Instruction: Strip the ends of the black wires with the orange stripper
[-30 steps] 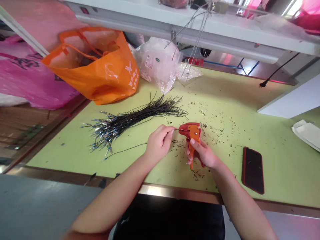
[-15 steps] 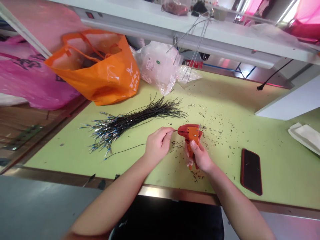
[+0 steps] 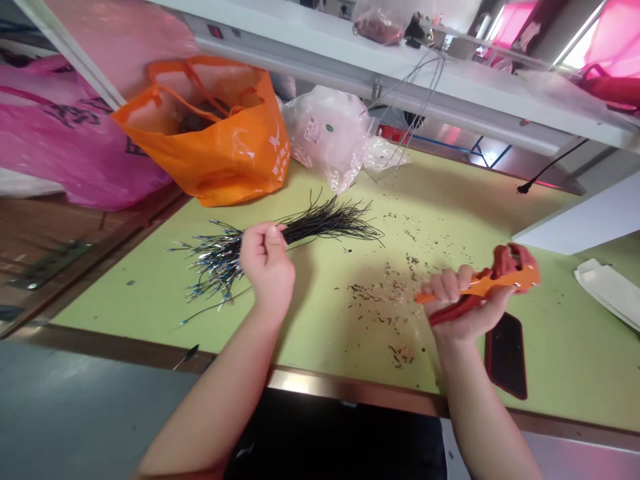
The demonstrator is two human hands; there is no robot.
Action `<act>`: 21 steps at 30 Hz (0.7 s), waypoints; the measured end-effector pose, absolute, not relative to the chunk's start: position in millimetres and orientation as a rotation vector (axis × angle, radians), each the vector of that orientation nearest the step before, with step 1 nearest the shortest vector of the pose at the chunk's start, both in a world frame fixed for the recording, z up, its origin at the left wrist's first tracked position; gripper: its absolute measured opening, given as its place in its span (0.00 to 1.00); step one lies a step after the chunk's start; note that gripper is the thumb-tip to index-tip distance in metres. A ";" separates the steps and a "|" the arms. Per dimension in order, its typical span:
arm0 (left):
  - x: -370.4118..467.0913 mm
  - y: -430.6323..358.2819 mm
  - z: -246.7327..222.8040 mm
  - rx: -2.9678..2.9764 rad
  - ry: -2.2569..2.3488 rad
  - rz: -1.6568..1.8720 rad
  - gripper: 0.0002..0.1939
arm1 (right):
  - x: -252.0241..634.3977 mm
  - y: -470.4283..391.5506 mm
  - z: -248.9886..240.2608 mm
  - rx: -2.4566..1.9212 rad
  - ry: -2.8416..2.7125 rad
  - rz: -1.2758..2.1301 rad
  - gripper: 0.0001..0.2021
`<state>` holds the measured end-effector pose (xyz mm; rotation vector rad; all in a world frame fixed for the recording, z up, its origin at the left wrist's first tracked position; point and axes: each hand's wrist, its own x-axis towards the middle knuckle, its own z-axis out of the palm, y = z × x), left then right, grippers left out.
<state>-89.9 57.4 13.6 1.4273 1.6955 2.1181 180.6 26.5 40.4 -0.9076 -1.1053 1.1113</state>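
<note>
My left hand (image 3: 267, 263) is closed in a pinch in front of the bundle of black wires (image 3: 320, 223); a dark wire seems to run from it down to a blue tip at the lower left. The bundle's silvery, blue-tipped ends fan out to the left. On the right, my right hand (image 3: 463, 303) is wrapped round the handles of an orange and red wire stripper (image 3: 515, 267), whose head points right, above the phone. Small black clippings (image 3: 385, 293) lie scattered on the green table between my hands.
An orange bag (image 3: 215, 153), a clear plastic bag (image 3: 330, 130) and a pink bag (image 3: 90, 147) stand at the back left. A phone (image 3: 506, 353) lies at the right, with a white packet (image 3: 610, 290) beyond it. A shelf (image 3: 320, 47) spans the back.
My left hand has moved left, away from the tool to the bundle. My right hand has moved right with the wire stripper and turned it. The view has shifted slightly.
</note>
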 end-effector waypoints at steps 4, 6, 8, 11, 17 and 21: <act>-78.5 51.0 18.0 1.800 1.650 1.870 0.18 | 183.0 37.3 44.6 -0.826 -1.017 1.189 0.28; -65.6 40.7 19.4 1.973 1.611 1.753 0.16 | 174.0 37.4 33.9 -0.786 -1.054 1.317 0.26; -57.3 32.8 19.8 2.073 1.570 1.686 0.14 | 164.4 34.6 20.8 -0.781 -1.133 1.432 0.25; -54.5 29.2 18.1 2.171 1.556 1.609 0.12 | 154.1 28.5 5.6 -0.817 -1.237 1.514 0.28; -47.1 27.8 14.5 2.376 1.544 1.513 0.11 | 144.2 22.5 0.7 -0.915 -1.303 1.627 0.31; -37.7 22.6 14.8 2.473 1.498 1.532 0.10 | 143.2 23.1 -8.3 -0.909 -1.253 1.651 0.33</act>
